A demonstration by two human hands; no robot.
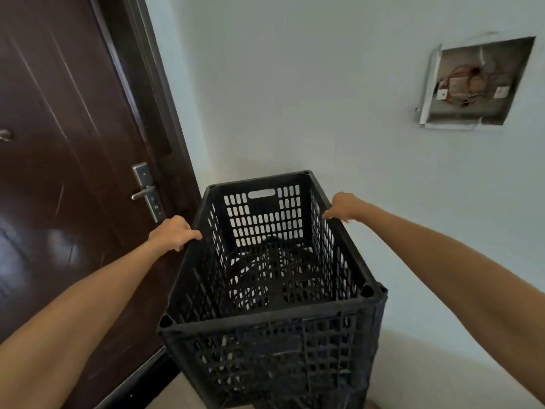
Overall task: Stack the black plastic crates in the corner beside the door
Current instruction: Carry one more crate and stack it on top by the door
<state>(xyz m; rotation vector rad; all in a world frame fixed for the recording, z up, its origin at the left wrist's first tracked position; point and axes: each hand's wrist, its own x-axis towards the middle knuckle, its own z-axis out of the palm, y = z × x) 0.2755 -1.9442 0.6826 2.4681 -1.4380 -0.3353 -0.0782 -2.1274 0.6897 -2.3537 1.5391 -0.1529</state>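
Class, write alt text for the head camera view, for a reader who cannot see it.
Two bare hands, left hand and right hand, grip the long rims of an empty black perforated plastic crate in a corner. A dark brown door stands left; the pale wall holds an open recessed electrical box.

Crate (265, 290) in corner: door (73, 143) left, wall (324, 84) behind (probably stacked on another).

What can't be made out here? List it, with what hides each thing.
Head view, all of it:
- How many crates sit beneath the top black crate: its mesh and the bottom edge hide them.
- Left hand fingers: tips curl over the rim.
- Right hand: palm side hidden behind the rim.
- Wall box wiring: too small.
- Door: cut by the left edge.
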